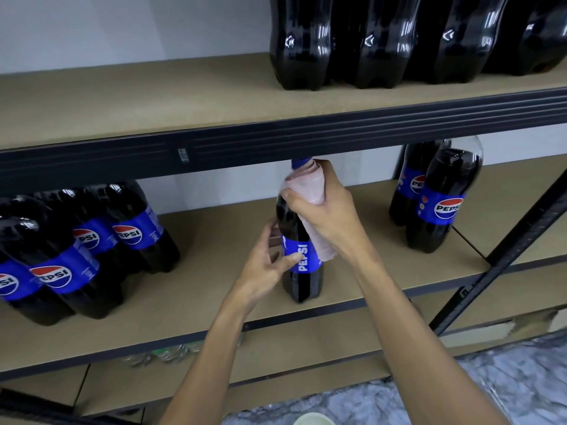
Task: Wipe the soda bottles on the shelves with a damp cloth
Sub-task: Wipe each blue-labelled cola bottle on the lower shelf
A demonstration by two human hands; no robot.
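A dark soda bottle (299, 280) with a blue Pepsi label stands upright near the front edge of the middle shelf (214, 305). My right hand (325, 210) presses a pale pink cloth (310, 191) around the bottle's neck and shoulder, just under its blue cap. The cloth's tail hangs down the bottle's right side. My left hand (270, 262) holds the bottle at its label, thumb across the front and fingers behind.
Several Pepsi bottles (92, 250) stand at the left of the middle shelf and two Pepsi bottles (438, 197) at the right. The upper shelf (153, 99) carries several dark bottles (383, 41) at its right. A black diagonal brace (503, 253) crosses the right side. A lower shelf and grey floor lie below.
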